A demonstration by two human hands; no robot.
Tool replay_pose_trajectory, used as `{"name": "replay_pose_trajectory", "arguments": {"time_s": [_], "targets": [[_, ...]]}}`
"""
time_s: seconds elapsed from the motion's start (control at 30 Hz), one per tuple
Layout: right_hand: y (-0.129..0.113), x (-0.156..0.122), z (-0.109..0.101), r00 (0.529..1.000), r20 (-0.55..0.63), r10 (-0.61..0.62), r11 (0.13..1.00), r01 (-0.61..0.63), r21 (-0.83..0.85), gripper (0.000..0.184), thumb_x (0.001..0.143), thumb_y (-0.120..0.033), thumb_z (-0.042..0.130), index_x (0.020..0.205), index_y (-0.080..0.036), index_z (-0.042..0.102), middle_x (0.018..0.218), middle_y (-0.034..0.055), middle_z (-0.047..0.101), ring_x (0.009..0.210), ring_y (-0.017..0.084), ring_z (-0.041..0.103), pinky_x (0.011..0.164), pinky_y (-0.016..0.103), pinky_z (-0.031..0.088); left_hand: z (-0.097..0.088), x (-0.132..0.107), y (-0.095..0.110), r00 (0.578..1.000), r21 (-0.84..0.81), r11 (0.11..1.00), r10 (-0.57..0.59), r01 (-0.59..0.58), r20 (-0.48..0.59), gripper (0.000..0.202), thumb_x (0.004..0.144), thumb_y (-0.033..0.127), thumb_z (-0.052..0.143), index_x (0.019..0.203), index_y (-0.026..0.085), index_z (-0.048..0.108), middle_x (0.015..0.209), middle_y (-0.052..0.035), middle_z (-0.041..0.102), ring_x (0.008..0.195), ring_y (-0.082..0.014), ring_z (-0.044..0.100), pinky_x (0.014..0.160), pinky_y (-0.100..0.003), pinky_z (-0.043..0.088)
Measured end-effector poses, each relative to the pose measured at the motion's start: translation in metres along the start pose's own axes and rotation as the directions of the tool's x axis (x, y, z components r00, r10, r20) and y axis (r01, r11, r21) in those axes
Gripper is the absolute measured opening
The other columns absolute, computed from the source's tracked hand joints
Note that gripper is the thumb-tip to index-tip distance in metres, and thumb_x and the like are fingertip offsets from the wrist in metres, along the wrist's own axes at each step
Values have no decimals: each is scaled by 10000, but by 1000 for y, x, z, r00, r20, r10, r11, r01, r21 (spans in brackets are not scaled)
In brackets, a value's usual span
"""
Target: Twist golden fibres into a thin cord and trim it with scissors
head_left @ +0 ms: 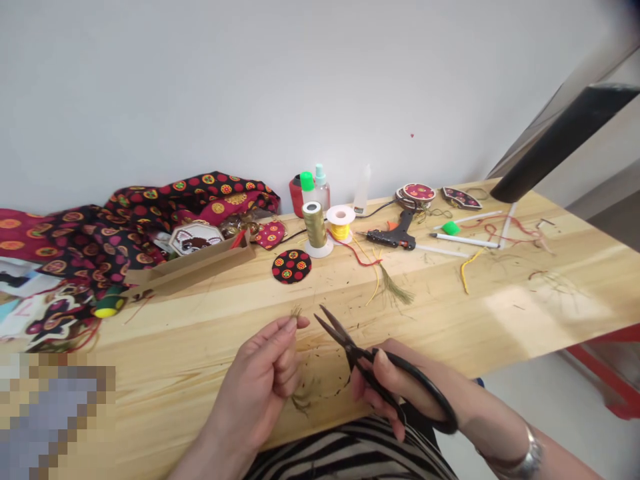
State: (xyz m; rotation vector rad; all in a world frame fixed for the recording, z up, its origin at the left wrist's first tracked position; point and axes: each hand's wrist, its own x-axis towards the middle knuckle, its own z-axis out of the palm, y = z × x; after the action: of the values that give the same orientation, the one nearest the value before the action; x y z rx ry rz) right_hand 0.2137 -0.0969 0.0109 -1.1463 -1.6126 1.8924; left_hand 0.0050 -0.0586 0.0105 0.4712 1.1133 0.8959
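Observation:
My left hand (263, 373) is closed in a pinch near the front of the table, around a small bundle of olive-gold threads (297, 312). Short frayed ends stick up above the thumb and fingertip; the rest is hidden in the fist. More olive strands (301, 404) show below that hand. In my right hand (393, 373) is a pair of scissors (341, 335) with large black handles. Their dark blades are slightly apart and point at the thread ends, without touching them. Behind the blades lies an olive-gold tassel (395, 287).
Behind my hands stand a gold thread spool (315, 225) and a yellow cord spool (341, 230). A black glue gun (393, 237) lies to their right, a round patterned fabric piece (291, 267) to their left. Patterned cloth (190, 193) and a cardboard box (195, 270) fill the left side.

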Motion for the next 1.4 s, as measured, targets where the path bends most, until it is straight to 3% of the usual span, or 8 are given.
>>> {"name": "replay_pose_trajectory", "arguments": {"time_s": [0.5,0.7,0.83,0.93,1.03,1.17,1.27,1.4], "targets": [[-16,19,-5,999,-36,4,996,-7,-87,620,837,-675,303,810,-119,576,604,-14,484,463,69,491,433,175,387,0,-5,-3,995,231,971,78,-63,-55,287,693,372,697,857,138,680,414,107,300,384,-49,210,374,-185,154],[-11,20,-4,998,-59,12,998,-15,-55,576,843,-644,360,858,-111,575,567,-36,427,443,62,410,385,174,306,-1,-5,-5,996,245,967,78,-67,-35,276,706,379,687,845,140,685,409,105,299,380,-51,222,373,-185,173],[-9,21,0,996,-93,-3,999,0,-33,494,860,-589,397,748,-130,539,536,-61,344,435,49,287,386,190,212,-1,-5,-6,997,231,971,72,-61,-41,260,715,365,688,843,139,674,414,107,301,382,-47,218,371,-176,173],[-10,15,-5,981,-196,-3,984,-32,-177,431,830,-538,492,658,-145,530,541,-47,395,466,63,309,417,205,222,-2,-3,-4,998,177,983,56,-48,-41,249,724,355,687,846,139,666,414,114,287,381,-38,194,366,-165,161],[-7,-2,-27,871,-491,-16,821,-269,-503,319,778,-475,565,691,-169,581,588,1,550,496,116,440,457,231,285,-5,1,1,1000,46,999,10,-9,-20,219,728,331,692,841,146,657,421,126,248,385,-32,153,360,-154,141],[10,-33,-71,580,-813,-52,436,-719,-541,263,803,-410,470,747,-191,605,676,81,648,571,221,574,505,287,351,-8,5,7,999,-96,994,-44,46,26,190,712,277,712,844,154,654,439,131,214,398,-36,117,349,-151,133],[22,-49,-96,548,-837,-13,329,-788,-521,234,808,-368,456,747,-176,576,768,131,665,652,251,607,553,309,396,-8,7,8,997,-130,990,-50,57,50,182,711,256,712,851,155,655,447,131,199,402,-38,107,344,-149,134],[20,-54,-101,518,-854,47,257,-832,-491,208,809,-316,466,681,-174,548,704,153,645,656,272,618,552,318,402,-4,8,5,998,-122,992,-30,37,61,152,725,254,701,835,160,652,444,130,194,400,-38,106,341,-147,134]]}}
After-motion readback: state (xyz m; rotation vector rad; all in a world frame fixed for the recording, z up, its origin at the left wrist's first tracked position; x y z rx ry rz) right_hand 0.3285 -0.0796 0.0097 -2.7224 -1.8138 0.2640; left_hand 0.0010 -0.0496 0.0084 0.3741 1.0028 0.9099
